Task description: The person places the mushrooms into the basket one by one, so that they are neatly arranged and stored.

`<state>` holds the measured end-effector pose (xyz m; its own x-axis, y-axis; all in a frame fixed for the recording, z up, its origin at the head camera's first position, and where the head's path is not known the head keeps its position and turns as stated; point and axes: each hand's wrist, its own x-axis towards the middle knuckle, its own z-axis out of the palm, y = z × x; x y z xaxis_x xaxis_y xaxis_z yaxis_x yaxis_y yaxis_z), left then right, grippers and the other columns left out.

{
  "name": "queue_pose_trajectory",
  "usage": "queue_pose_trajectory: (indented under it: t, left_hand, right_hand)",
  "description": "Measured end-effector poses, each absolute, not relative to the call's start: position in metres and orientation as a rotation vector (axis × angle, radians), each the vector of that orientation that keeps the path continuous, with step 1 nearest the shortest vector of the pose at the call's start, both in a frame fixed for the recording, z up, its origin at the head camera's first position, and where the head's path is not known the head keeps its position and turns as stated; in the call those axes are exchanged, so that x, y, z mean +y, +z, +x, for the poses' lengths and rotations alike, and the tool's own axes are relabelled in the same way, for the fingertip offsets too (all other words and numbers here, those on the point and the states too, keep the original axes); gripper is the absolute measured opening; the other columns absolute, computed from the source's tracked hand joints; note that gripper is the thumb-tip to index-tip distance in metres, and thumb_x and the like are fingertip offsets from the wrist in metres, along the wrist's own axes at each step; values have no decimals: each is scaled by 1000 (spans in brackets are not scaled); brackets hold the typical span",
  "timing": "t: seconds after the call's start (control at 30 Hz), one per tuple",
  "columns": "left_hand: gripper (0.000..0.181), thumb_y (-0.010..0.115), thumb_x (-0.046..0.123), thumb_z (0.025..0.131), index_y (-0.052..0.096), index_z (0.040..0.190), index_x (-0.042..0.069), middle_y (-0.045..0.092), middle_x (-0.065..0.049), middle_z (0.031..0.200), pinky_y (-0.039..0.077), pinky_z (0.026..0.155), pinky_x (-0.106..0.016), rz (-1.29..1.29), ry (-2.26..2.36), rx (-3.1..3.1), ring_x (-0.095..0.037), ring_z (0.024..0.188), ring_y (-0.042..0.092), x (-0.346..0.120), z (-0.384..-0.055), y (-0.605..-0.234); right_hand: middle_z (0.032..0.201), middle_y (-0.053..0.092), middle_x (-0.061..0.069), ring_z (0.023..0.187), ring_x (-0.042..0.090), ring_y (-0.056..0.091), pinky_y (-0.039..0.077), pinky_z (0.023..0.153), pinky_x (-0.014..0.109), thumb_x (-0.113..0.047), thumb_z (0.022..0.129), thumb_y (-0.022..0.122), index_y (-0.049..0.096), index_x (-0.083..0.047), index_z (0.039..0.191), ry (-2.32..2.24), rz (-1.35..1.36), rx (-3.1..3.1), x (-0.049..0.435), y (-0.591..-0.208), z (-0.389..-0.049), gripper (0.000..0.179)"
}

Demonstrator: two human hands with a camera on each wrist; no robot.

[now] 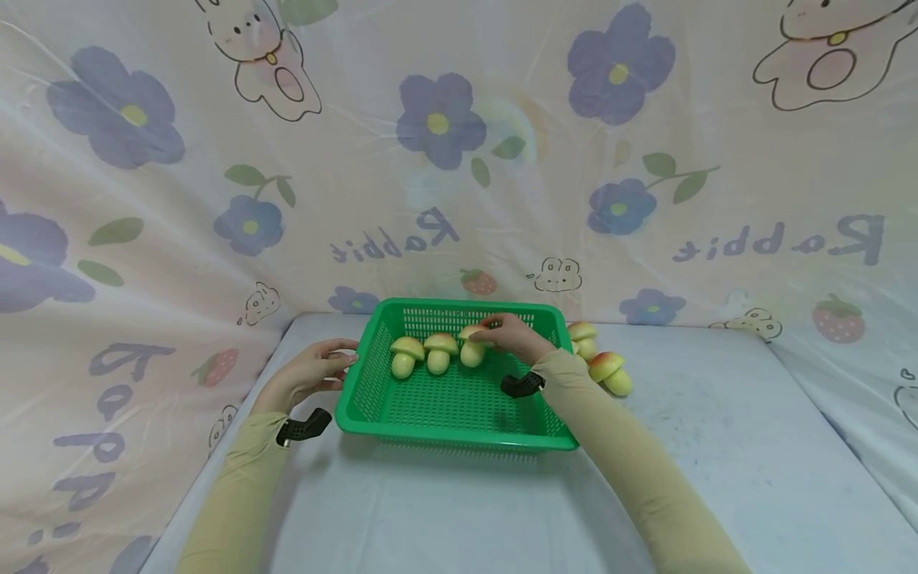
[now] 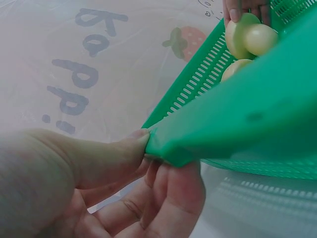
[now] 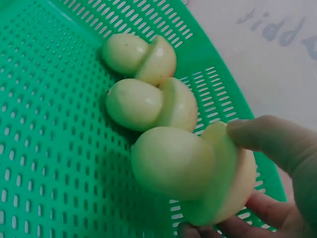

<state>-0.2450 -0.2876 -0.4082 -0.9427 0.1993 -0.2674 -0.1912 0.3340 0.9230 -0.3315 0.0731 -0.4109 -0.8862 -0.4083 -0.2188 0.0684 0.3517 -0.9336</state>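
Grips the left rim of the green basket (image 1: 459,437) with the left hand (image 1: 315,373), pressing the thumb (image 2: 114,156) against the edge and curling the fingers (image 2: 183,193) beneath it, with only the thin rim between. Inside the basket, close to its back wall, pinches a mushroom-shaped piece (image 1: 471,355) by the cap with the right hand (image 1: 512,336), setting the thumb on one side of the cap and the fingers around the other. Parts thumb and fingers just about the width of that cap, leaving the pale, rounded stem uncovered and turned toward the front of the basket. Cannot tell from these views about contact between the held piece and the basket floor. To the left of the held piece, along the back of the basket: a middle piece (image 1: 441,353) and a leftmost piece (image 1: 406,356), side by side with stems toward the basket's front. To the right of the basket, on the white table (image 1: 430,518): a piece near the wall (image 1: 584,343), partly hidden, and an outer piece (image 1: 610,373) lying on its side. Wears beige sleeves (image 1: 638,454), with a black wrist device (image 1: 304,428) left of the basket and another over its right side. Behind the basket: a flower-printed cloth (image 1: 502,207).
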Motion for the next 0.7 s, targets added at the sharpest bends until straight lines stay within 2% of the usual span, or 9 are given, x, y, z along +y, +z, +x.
queue_pose_trajectory:
  t: [0.37,0.7]
  left_hand:
    - [45,53,19,100,41,141,4,61,-9,94,54,71,-33,-5,1649,2265,-19,79,59,-287,-243,-406]
    - [46,53,20,100,40,142,4,60,-10,97,54,71,-33,2,1648,2266,-19,80,60,-287,-244,-407]
  right_hand:
    - [132,51,15,114,29,54,45,95,46,-20,88,71,59,1,124,-1455,-324,2285,71,-417,-331,44]
    - [135,47,17,110,29,55,47,91,44,-24,88,71,54,0,131,-1367,-299,2356,71,-424,-331,52]
